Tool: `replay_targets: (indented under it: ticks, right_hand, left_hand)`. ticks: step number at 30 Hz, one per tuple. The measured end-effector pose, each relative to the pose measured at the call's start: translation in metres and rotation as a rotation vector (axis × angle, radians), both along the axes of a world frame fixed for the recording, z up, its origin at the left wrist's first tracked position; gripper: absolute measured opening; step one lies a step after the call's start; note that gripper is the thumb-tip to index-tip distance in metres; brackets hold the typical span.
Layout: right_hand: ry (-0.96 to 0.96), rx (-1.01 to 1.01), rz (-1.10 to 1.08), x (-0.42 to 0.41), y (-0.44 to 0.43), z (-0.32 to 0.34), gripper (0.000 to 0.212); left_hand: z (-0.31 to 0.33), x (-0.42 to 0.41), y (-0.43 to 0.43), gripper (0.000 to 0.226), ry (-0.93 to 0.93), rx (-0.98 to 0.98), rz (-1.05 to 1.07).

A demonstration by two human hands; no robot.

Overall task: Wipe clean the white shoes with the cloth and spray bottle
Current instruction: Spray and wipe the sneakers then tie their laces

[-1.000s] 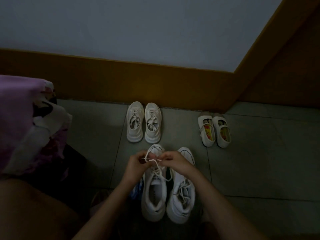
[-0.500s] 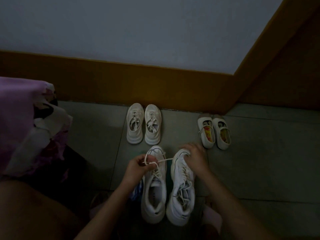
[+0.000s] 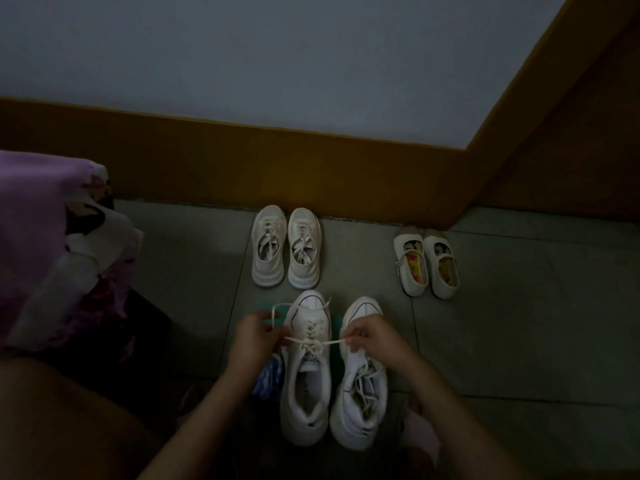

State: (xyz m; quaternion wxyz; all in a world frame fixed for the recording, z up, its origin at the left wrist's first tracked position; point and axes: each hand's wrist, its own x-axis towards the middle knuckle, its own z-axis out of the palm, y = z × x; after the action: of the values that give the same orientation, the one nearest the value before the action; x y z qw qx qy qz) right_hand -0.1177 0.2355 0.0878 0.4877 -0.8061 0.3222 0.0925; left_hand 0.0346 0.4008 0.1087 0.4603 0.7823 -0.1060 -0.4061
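Letters "ASHION" show on the tongue of the near-left white lace-up sneaker, whose white lace the left hand and right hand pinch taut at either end with curled fingers, its mate, a far white sneaker pair and a white strap-shoe pair making six shoes on grey floor tiles, bare rightward.

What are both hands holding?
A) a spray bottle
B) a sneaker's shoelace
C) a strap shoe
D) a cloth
B: the left hand and right hand each pinch an end of the shoelace stretched across the near left sneaker.
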Motion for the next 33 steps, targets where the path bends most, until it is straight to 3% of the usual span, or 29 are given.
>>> replay_targets:
  ticks: [4, 7, 9, 12, 16, 22, 25, 30, 33]
  right_hand:
    - [0.047, -0.028, -0.007, -0.013, -0.004, -0.002, 0.012]
    - [0.042, -0.032, 0.019, -0.009, 0.002, 0.001, 0.014]
    - [0.034, -0.03, 0.037, -0.003, 0.008, 0.004, 0.022]
    - [0.029, -0.061, 0.074, 0.004, 0.014, 0.007, 0.023]
    - [0.002, -0.097, 0.084, 0.005, 0.02, 0.007, 0.014]
    - [0.053, -0.253, 0.06, 0.0, 0.013, 0.005, 0.009]
    - [0.103, -0.226, 0.095, 0.0, 0.013, 0.006, 0.008]
    - [0.134, -0.198, 0.115, -0.003, 0.015, 0.005, 0.017]
    - [0.125, -0.213, 0.153, -0.004, 0.014, 0.006, 0.008]
  left_hand:
    - [-0.001, 0.0, 0.006, 0.033, -0.013, 0.081, -0.02]
    - [-0.001, 0.0, 0.009, 0.048, -0.234, 0.209, -0.141]
    - [0.001, -0.002, 0.008, 0.039, -0.39, 0.247, -0.263]
    - [0.002, -0.004, 0.005, 0.015, -0.404, 0.194, -0.418]
    - [-0.004, -0.001, 0.011, 0.017, -0.458, 0.202, -0.605]
    - [-0.002, 0.005, 0.013, 0.028, -0.599, 0.351, -0.653]
    - [0.004, 0.008, 0.013, 0.026, -0.716, 0.313, -0.678]
    - [0.008, 0.008, 0.01, 0.02, -0.636, 0.08, -0.744]
    - [0.007, 0.008, 0.007, 0.028, -0.415, -0.02, -0.655]
